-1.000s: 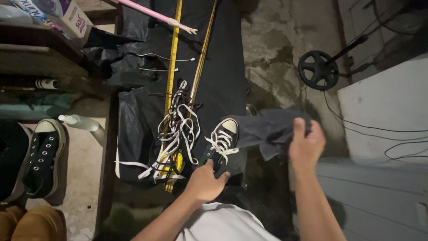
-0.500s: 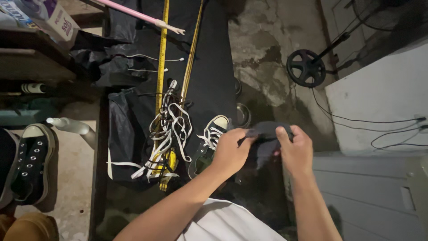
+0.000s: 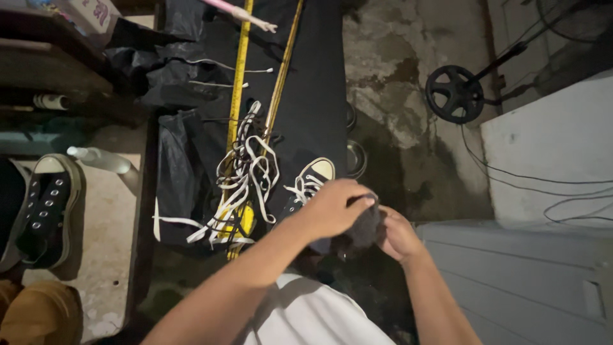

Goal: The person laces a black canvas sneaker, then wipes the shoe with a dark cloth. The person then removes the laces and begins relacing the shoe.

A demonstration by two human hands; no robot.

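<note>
My left hand and my right hand are both closed around a bunched dark grey cloth, low in the middle of the view. Just under and left of my left hand lies a black sneaker with a white toe cap and loose white laces, on a black-covered bench. A tangle of white shoelaces lies left of the sneaker, over a yellow measuring tape.
A second black sneaker sits on the floor at far left beside a clear bottle. Black fabric is piled at the bench's back. A black wheel-shaped stand and cables are at right, by a white panel.
My left hand left the sneaker and moved right onto the cloth. Both hands have since bunched the cloth into a small wad, drawn lower and closer to my body.
</note>
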